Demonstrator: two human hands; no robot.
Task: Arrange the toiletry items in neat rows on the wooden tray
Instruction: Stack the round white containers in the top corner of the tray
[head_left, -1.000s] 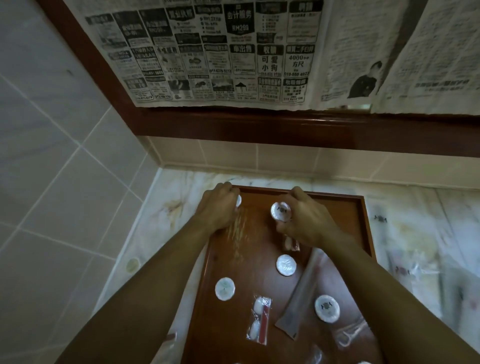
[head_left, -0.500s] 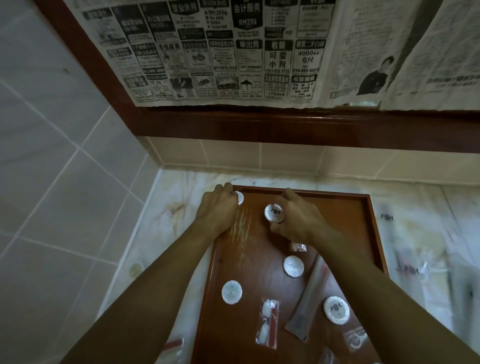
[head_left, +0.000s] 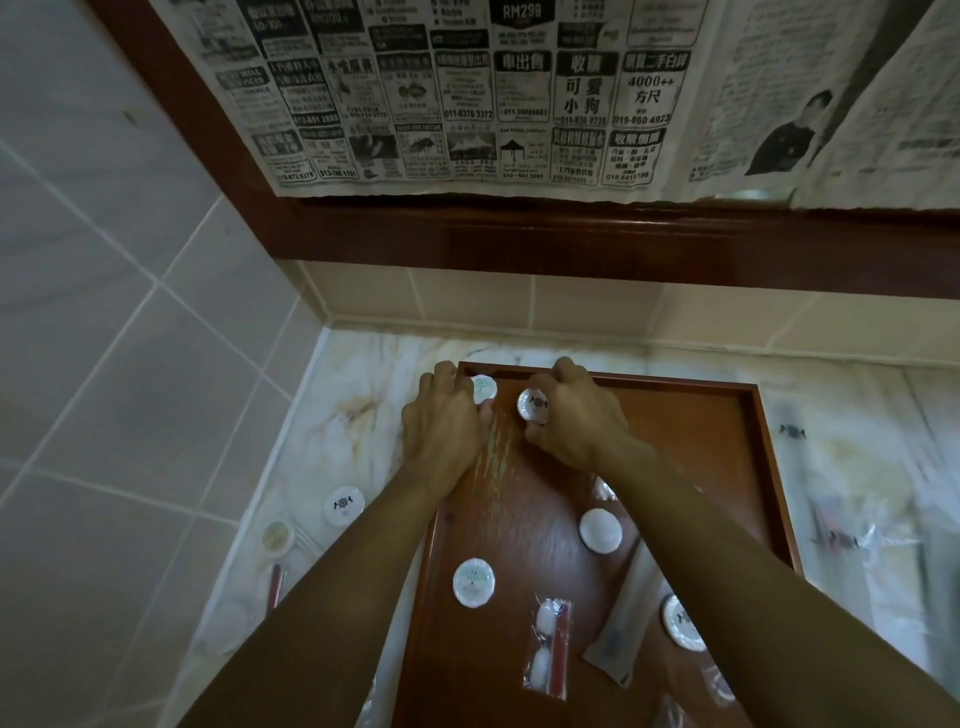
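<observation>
Both forearms reached forward over the reddish-brown wooden tray (head_left: 769, 467), which lay with its long axis running away from the person on the pale marble counter (head_left: 353, 400). The left hand (head_left: 441, 431), knuckles up and fingers curled, held a small round white wrapped soap (head_left: 483, 388) at the tray's far left corner. The right hand (head_left: 576, 415), turned inward with wrist bent, pinched a second round white disc with a dark emblem (head_left: 533, 405) between thumb and fingers, just beside the first and apart from it.

Nearer the person on the tray lay a plain round white disc (head_left: 600, 530), a round white disc with pale print (head_left: 473, 583), and a clear sachet holding white cotton pieces beside a red strip (head_left: 550, 644), its long axis pointing roughly toward the far rim. A long pale wrapped packet (head_left: 618, 644) slanted under the right forearm, next to an emblem-printed disc (head_left: 680, 629). Off the tray, on the counter to the left, sat another round white emblem disc (head_left: 344, 506).
</observation>
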